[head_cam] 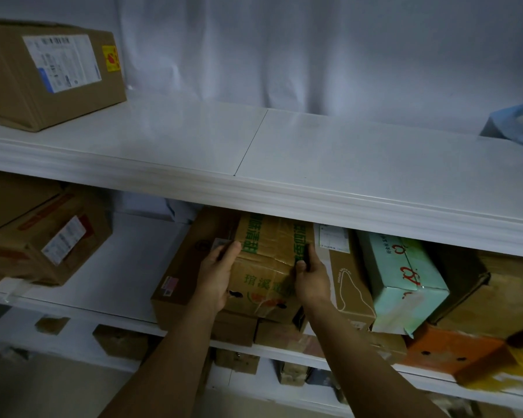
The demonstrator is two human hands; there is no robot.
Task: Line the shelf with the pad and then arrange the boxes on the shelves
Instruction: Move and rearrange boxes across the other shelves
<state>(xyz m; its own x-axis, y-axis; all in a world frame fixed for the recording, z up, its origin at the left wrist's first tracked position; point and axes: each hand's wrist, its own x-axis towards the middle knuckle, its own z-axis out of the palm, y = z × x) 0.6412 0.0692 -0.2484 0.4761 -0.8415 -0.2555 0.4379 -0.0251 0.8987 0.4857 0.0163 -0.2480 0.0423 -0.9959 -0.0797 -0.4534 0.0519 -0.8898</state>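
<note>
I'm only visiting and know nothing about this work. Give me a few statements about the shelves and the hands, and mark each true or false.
1. The left hand and the right hand both hold the brown box with green print. True.
2. That box stands on the upper shelf. False: it is on the shelf below it.
3. A cardboard box with a white label stands at the left end of the upper shelf. True.
4. The mint-green box lies to the left of the held box. False: it lies to its right.
</note>
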